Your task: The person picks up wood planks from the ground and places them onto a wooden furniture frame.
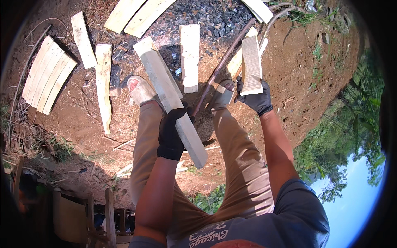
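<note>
The left hand, black-gloved, has its fingers closed around the beam, gripping it toward its near end. The beam slants between the legs, far end leaning left, near end right; whether a second piece lies against the right side of its far half I cannot tell.

To the right of the beam, the right hand, also black-gloved, grasps the near end of a ribbed board, fingers clasped on it.

Just right of the beam's far half a plank lies on the ground, and farther right of the beam runs a brown pole. Left of the beam lie two narrow boards, and farther left of it a row of slats side by side. Beyond the beam's far end are dark chips and more light boards. One shoe stands left of the beam, the other right of it. Well to the beam's right is foliage.
</note>
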A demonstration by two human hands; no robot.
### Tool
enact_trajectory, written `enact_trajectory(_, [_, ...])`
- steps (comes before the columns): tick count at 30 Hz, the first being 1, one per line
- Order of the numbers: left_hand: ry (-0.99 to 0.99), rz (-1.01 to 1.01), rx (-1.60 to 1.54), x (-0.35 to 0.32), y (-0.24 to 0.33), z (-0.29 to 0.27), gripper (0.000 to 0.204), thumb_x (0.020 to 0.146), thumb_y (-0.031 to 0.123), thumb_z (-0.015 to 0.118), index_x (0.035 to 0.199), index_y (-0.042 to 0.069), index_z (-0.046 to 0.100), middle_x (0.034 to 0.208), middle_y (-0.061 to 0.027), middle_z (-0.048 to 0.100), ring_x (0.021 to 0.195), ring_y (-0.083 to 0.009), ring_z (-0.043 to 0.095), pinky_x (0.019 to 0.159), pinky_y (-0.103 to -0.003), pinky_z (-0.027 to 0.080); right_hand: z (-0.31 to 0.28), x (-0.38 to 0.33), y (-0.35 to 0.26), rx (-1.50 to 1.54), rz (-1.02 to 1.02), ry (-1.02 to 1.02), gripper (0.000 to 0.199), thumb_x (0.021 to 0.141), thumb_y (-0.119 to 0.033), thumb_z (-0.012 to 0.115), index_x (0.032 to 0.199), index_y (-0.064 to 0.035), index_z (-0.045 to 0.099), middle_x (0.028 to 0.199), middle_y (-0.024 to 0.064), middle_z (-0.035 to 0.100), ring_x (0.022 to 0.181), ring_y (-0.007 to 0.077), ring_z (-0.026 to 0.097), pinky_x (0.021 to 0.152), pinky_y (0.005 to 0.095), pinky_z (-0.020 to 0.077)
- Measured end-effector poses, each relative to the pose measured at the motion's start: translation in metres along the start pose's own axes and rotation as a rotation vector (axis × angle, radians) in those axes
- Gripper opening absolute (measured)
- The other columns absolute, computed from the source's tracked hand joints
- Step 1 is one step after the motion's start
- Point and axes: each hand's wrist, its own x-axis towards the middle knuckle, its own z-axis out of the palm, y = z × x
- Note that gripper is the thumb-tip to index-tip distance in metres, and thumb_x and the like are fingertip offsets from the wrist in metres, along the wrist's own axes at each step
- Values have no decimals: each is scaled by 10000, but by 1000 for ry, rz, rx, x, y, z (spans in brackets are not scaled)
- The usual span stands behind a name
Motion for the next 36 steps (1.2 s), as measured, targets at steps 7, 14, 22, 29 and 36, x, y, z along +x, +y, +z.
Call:
enact_trajectory(7, [-176, -163, -106, 7, -10, 32, 555, 924, 362, 704, 1348, 12, 627, 1113, -169, 746, 908, -307, 731, 835, -415, 594, 50, -103, 42, 61, 162, -174, 920, 836, -438, 791, 1518, 65, 434, 1364, 270, 578, 1204, 380, 612, 1027, 521, 510])
enact_trajectory(14, [-222, -121, -137, 0, -3, 39, 500, 972, 329, 695, 1357, 19, 619, 1087, -122, 745, 959, -245, 738, 857, -387, 597, 68, -119, 79, -458, 207, -184, 989, 785, -497, 883, 1513, 43, 489, 1369, 145, 647, 1197, 253, 647, 1023, 404, 519])
enact_trajectory(22, [-371, -50, -272, -21, 7, 41, 621, 1043, 453, 651, 1446, -3, 527, 1251, -173, 699, 1124, -292, 712, 1010, -450, 573, 235, -126, 97, -1635, -128, 14, 1201, 740, -456, 918, 1646, -20, 260, 1591, 252, 459, 1457, 388, 490, 1190, 451, 416])
enact_trajectory(29, [-486, -28, -289, -8, -2, 13, 734, 1093, 522, 509, 1574, -18, 381, 1457, -207, 594, 1313, -341, 623, 1132, -502, 506, 258, -131, 104, -1676, -138, -27, 1064, 746, -439, 906, 1558, -5, 373, 1440, 241, 563, 1326, 364, 587, 1097, 428, 500])
enact_trajectory(36, [-516, 18, -326, -16, 23, 17, 666, 1045, 427, 661, 1522, 1, 475, 1369, -136, 661, 1233, -278, 663, 1064, -444, 536, 303, -125, 87, -1898, -89, -27, 1092, 735, -412, 894, 1548, 49, 330, 1231, 213, 677, 1102, 378, 699, 957, 451, 570])
